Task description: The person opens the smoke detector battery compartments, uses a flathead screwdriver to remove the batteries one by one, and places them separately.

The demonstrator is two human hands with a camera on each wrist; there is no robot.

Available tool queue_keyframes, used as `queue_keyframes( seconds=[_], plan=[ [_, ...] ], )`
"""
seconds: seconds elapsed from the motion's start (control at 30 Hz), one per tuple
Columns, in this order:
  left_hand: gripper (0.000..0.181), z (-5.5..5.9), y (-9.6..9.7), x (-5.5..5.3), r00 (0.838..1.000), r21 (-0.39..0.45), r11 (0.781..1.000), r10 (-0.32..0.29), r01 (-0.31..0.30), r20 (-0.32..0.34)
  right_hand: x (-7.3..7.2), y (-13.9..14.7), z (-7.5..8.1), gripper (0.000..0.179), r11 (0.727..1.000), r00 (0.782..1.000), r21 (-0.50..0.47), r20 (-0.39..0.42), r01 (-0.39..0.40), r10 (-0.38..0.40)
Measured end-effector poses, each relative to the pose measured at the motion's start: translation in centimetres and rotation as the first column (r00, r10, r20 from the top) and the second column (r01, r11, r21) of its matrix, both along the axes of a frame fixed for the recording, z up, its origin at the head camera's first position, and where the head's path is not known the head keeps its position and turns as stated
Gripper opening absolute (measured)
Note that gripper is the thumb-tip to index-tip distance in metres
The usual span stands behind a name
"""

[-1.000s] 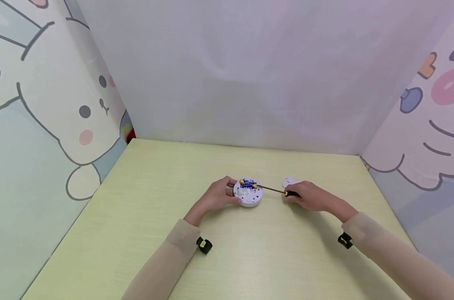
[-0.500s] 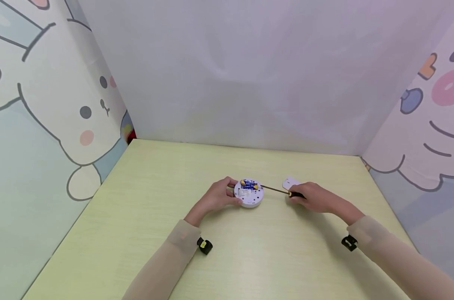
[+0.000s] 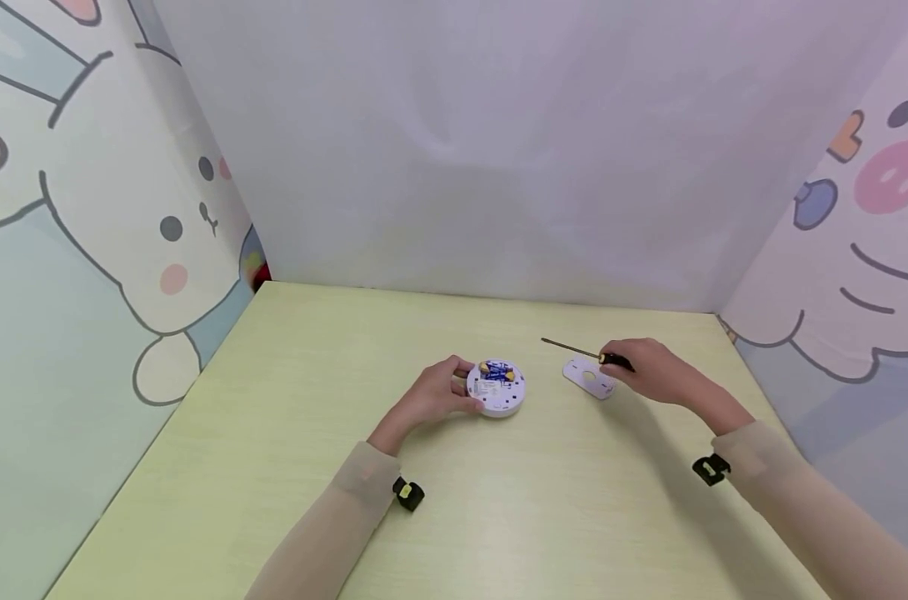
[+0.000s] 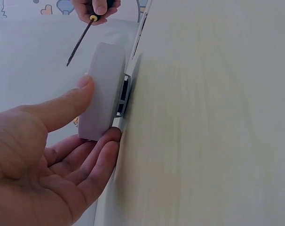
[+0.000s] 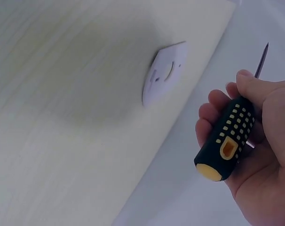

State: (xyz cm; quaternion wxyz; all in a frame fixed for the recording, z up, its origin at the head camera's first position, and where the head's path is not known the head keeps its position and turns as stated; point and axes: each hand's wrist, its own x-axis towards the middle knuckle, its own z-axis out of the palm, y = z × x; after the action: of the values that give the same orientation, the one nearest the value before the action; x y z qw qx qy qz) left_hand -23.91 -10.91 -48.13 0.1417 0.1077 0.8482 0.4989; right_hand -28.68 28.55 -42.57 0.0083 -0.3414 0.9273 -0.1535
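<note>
My left hand (image 3: 431, 393) holds a round white smoke detector (image 3: 491, 402) by its left edge, thumb at the near side and fingers behind. Blue and yellow batteries (image 3: 496, 372) sit in its upward face. In the left wrist view, a dark slotted part shows beneath the smoke detector (image 4: 105, 89), against the table. My right hand (image 3: 652, 372) grips the dark handle of a screwdriver (image 3: 616, 361), also seen in the right wrist view, where the screwdriver (image 5: 227, 134) has yellow dots. Its shaft points left, above the table and apart from the smoke detector.
A flat white mounting plate (image 3: 576, 373) with a central hole lies on the pale wooden table (image 3: 454, 508), right of the smoke detector and below the screwdriver. A plain white curtain (image 3: 484, 167) stands behind, with cartoon-printed sheets (image 3: 102, 250) at the sides.
My right hand has drawn the screwdriver away from the batteries, then up and right, uncovering the mounting plate. The left hand and smoke detector stay in place.
</note>
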Motion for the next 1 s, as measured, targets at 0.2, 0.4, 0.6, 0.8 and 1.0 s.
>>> queue_keyframes(
  seconds=[0.2, 0.4, 0.6, 0.8, 1.0],
  plan=[
    [0.063, 0.1, -0.1, 0.2, 1.000, 0.010, 1.000, -0.006, 0.006, -0.004, -1.3, 0.7, 0.1, 0.009, 0.996, 0.995, -0.014, -0.058, 0.083, -0.084],
    [0.063, 0.0, -0.1, 0.1, 1.000, 0.010, 1.000, -0.001, 0.001, -0.008, -3.1, 1.5, -1.2, 0.017, 0.985, 0.985, -0.022, -0.030, 0.170, -0.171],
    [0.063, -0.2, -0.1, 0.0, 1.000, 0.006, 1.000, 0.001, 0.000, -0.010, -4.8, 1.8, -2.3, 0.023, 0.976, 0.976, -0.010, -0.011, 0.217, -0.217],
    [0.063, -0.2, 0.0, -0.1, 1.000, 0.009, 1.000, 0.000, 0.000, -0.009, -6.1, 1.8, -3.0, 0.023, 0.971, 0.971, 0.013, 0.000, 0.239, -0.239],
    [0.063, -0.2, 0.0, -0.1, 1.000, 0.007, 1.000, -0.003, 0.003, -0.009, -6.8, 2.0, -4.0, 0.025, 0.957, 0.957, 0.045, 0.026, 0.288, -0.289]
  ],
)
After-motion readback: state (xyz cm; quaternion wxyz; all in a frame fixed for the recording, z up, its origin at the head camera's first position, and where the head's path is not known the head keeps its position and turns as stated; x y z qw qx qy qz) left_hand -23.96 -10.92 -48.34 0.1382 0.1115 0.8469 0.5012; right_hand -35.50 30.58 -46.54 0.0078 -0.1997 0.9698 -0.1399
